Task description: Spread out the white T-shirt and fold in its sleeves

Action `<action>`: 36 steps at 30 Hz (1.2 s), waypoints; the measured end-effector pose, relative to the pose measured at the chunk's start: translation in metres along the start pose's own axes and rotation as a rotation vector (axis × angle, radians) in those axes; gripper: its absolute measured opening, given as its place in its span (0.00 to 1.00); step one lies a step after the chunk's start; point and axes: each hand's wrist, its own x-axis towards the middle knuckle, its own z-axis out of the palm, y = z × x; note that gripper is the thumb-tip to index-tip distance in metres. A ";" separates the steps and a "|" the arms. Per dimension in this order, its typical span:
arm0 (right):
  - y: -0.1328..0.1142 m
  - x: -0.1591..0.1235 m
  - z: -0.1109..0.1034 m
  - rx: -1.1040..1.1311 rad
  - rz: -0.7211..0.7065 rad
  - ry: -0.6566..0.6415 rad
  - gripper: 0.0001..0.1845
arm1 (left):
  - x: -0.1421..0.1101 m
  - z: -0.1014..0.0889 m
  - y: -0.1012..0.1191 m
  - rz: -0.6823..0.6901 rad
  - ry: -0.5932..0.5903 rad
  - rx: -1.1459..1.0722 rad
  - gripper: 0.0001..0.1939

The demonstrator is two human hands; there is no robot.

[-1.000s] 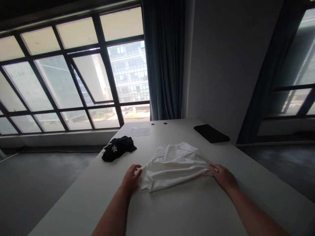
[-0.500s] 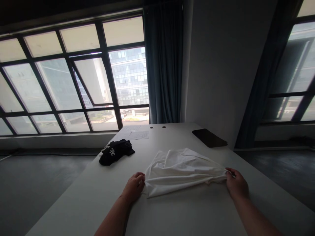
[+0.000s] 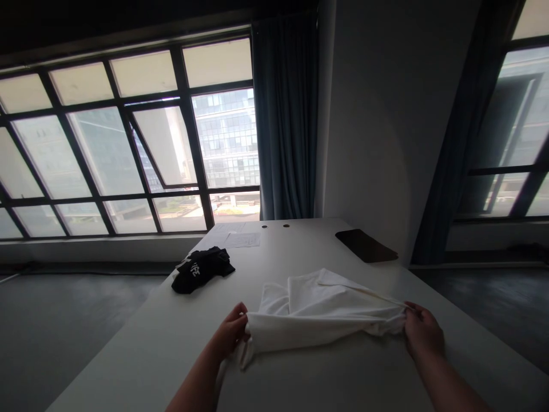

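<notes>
A white cloth garment (image 3: 317,309), its exact kind hard to make out, is stretched sideways between my two hands above the white table. My left hand (image 3: 231,332) pinches its left edge, and a small end of fabric hangs below those fingers. At the opposite end my right hand (image 3: 424,331) is closed on the gathered, bunched fabric. Long creases run across the cloth toward the right hand. Its back part lies spread on the tabletop, while the near edge is pulled taut.
A crumpled black garment with white lettering (image 3: 203,270) lies on the table's left side. Sheets of paper (image 3: 242,239) are at the far left, and a dark flat board (image 3: 366,246) is at the far right edge. The white table (image 3: 291,252) has two round holes at its far end.
Both hands have drawn slightly apart and toward me, the right one moving right. My left hand now grips the cloth's edge, and the near side is lifted and pulled straighter.
</notes>
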 end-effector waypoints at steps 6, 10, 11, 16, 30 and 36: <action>-0.032 -0.011 -0.001 -0.068 -0.263 -0.052 0.20 | 0.008 -0.003 -0.012 -0.054 -0.040 -0.009 0.26; -0.063 -0.045 0.003 -0.105 -0.677 -0.140 0.19 | 0.018 -0.004 -0.020 0.069 0.023 0.362 0.27; -0.072 -0.057 0.005 -0.123 -0.747 -0.194 0.19 | 0.019 -0.001 -0.021 0.091 0.005 0.478 0.28; -0.108 -0.129 0.019 -0.137 -0.929 -0.714 0.21 | 0.020 0.033 -0.025 0.099 0.007 0.993 0.38; -0.160 -0.187 0.028 -0.208 -0.790 -0.904 0.12 | 0.039 0.063 -0.038 0.163 0.249 0.956 0.34; -0.159 -0.204 0.030 -0.057 -0.874 -0.834 0.11 | 0.035 0.051 -0.036 0.156 0.373 0.944 0.29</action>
